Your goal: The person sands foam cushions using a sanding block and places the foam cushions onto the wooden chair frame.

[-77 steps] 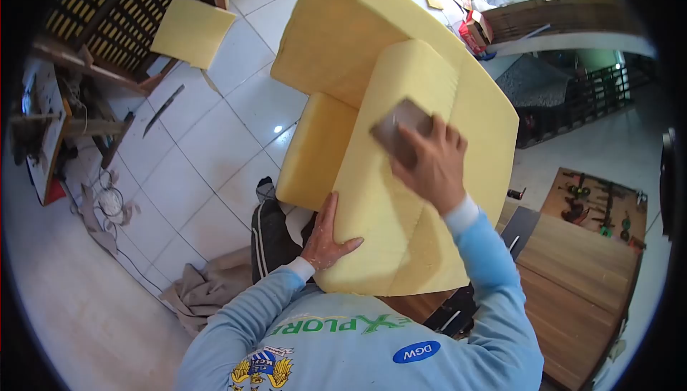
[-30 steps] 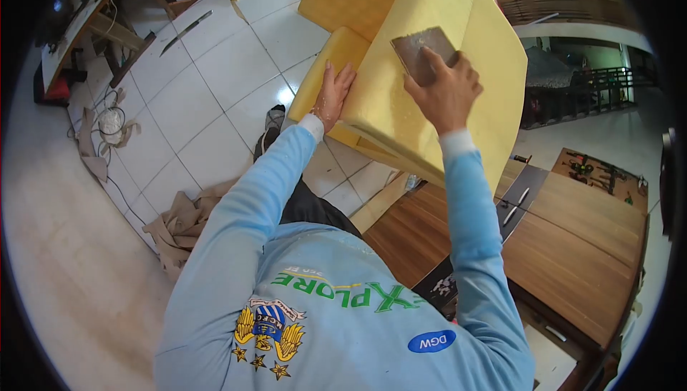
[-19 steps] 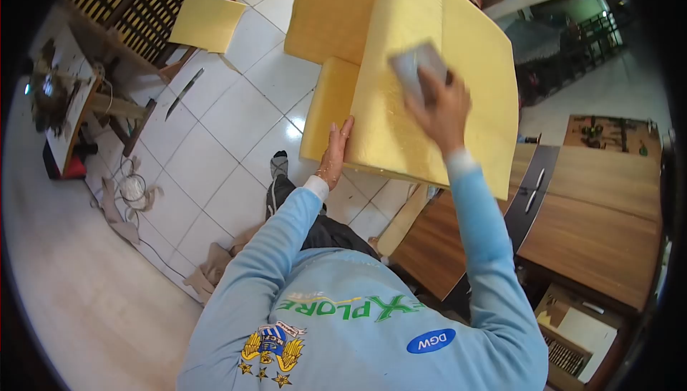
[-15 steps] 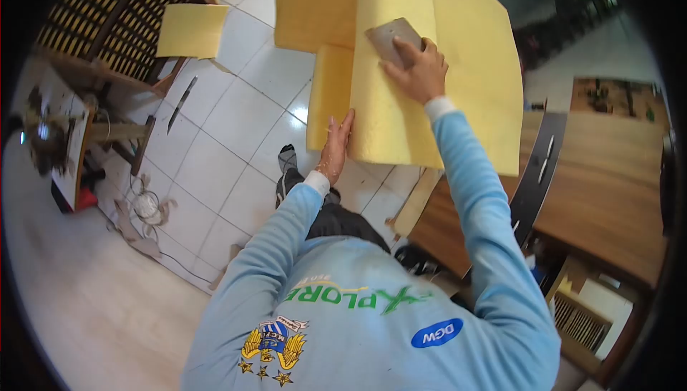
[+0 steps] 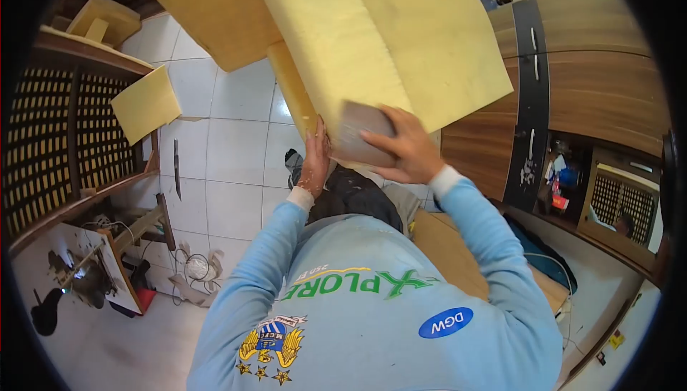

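A large padded piece covered in yellow foam (image 5: 343,40) fills the upper middle of the head view. My right hand (image 5: 408,144) grips a flat grey-brown block (image 5: 363,133), blurred by motion, at the near end of the foam's rounded ridge. The block hides that part of the foam edge. Beside it on the left, my left hand (image 5: 313,162) is upright with fingers extended, near the near-left edge of the foam. Pale crumbs cling to the left hand, which holds nothing.
A long blade (image 5: 177,169) lies on the white tiled floor. At left are a slatted wooden frame (image 5: 79,126), a yellow foam sheet (image 5: 147,104) and a machine on a small table (image 5: 100,262). A wooden cabinet (image 5: 594,97) stands at right, with cables (image 5: 197,266) lower left.
The block in my right hand has come down the ridge toward my body. The view has turned, bringing more of the slatted frame and cabinet into sight. My left hand stays near the foam edge.
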A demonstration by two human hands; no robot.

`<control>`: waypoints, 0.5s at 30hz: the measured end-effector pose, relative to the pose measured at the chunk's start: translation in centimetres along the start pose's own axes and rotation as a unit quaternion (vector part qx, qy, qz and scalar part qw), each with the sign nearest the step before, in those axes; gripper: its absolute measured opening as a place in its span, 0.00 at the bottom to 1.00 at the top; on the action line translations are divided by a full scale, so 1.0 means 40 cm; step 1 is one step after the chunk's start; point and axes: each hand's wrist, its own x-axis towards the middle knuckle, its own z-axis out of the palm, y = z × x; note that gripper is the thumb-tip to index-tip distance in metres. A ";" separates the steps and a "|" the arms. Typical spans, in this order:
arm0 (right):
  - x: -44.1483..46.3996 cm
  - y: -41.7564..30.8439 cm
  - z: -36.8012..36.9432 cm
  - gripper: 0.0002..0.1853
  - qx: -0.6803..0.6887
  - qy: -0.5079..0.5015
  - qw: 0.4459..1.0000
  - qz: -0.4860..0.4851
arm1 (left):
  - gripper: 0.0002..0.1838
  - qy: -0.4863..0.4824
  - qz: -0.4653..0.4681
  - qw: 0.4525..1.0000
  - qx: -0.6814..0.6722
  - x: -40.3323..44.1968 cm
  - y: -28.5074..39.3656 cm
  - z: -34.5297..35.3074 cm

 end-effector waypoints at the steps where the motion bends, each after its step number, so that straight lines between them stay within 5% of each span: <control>1: -0.091 0.048 -0.038 0.44 -0.022 -0.033 0.999 0.016 | 0.43 -0.001 -0.004 1.000 0.018 -0.012 0.020 0.013; 4: -0.220 0.078 -0.142 0.45 -0.045 -0.051 0.988 0.135 | 0.47 0.004 0.003 0.997 0.072 -0.009 0.017 0.004; 9: -0.016 0.029 -0.041 0.45 0.056 -0.020 0.998 -0.020 | 0.45 -0.036 -0.042 0.996 -0.074 0.004 -0.004 -0.018; 11: -0.028 0.055 -0.032 0.46 0.048 -0.066 0.994 -0.066 | 0.45 -0.006 -0.013 1.000 0.012 -0.006 -0.017 -0.017; 15: -0.196 0.204 -0.221 0.50 -0.035 -0.107 0.992 0.052 | 0.48 0.039 0.009 0.997 0.064 -0.017 -0.007 0.031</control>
